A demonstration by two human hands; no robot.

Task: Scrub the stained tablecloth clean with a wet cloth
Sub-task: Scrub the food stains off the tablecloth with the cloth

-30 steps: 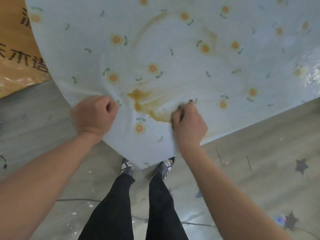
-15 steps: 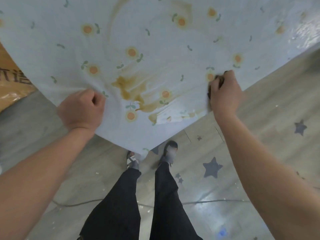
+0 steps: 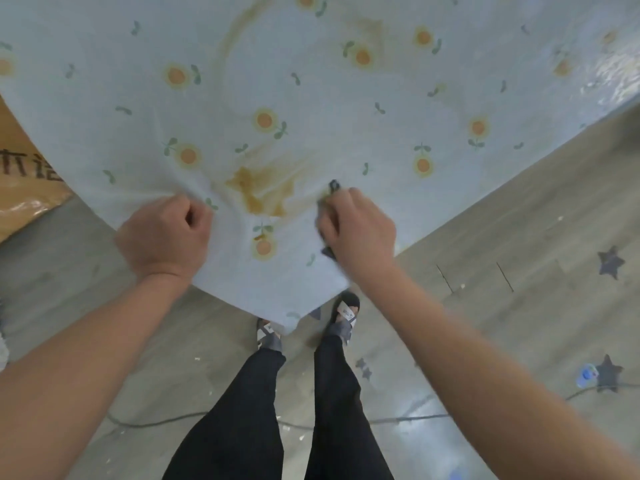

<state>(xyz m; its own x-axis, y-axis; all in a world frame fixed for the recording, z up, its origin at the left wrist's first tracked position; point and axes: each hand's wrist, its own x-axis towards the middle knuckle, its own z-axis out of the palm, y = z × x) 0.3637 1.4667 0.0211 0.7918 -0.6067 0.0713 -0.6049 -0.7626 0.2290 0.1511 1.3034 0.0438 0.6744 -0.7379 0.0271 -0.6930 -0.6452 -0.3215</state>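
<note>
The pale flowered tablecloth (image 3: 311, 98), its corner hanging above the floor (image 3: 519, 237), was gripped in a bunched fold by the curled left hand (image 3: 166, 233), while a dark cloth (image 3: 333, 186) was clasped in the right hand (image 3: 360, 230) and pressed against the fabric just right of the brown stain (image 3: 259, 195).

The brown stain (image 3: 259, 195) sat hemmed between two fists. The left hand (image 3: 166, 233) at its 8 o'clock bunched the tablecloth (image 3: 311, 98) into ridges, and the right hand (image 3: 360, 230) at its 3 o'clock clutched a dark cloth (image 3: 334, 187). Toward 12 o'clock the tablecloth spread flat and open. A cardboard box (image 3: 20, 188) flanked its edge at 9 o'clock.
</note>
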